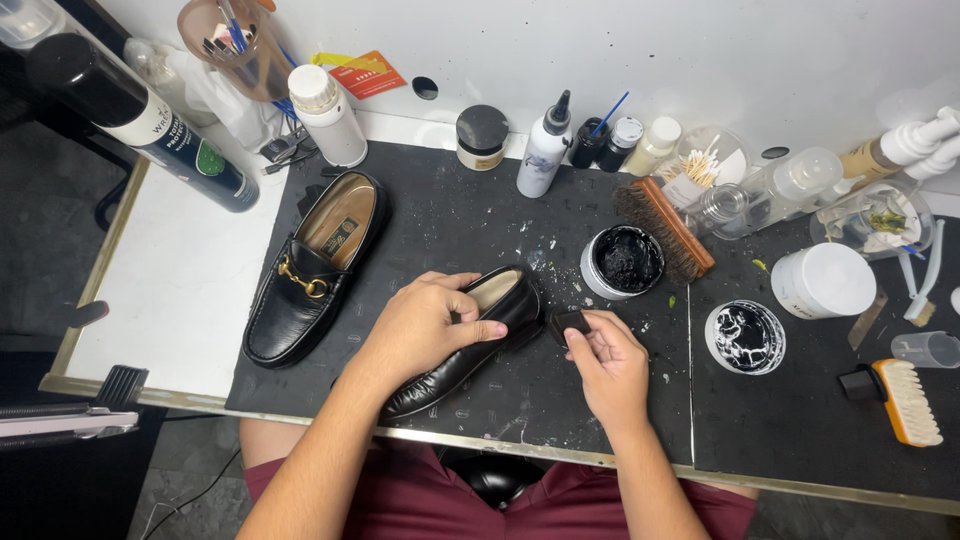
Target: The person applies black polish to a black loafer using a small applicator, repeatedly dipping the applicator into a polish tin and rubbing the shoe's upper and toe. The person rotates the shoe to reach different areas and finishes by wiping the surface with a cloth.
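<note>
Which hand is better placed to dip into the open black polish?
Right. The right hand holds a small applicator just beside the polish jar, while the left hand grips the shoe.

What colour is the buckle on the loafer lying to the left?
Gold, on the black loafer; head view shows it best.

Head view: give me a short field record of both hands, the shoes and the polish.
left hand: grips black loafer, tilted on its side on black mat
right hand: fingers pinch small black applicator pad at the shoe's heel
second loafer: upright, left of the held shoe, gold buckle
open polish tin: black paste, just right of the held shoe
tin lid: further right
wooden brush: beside the tin
</note>
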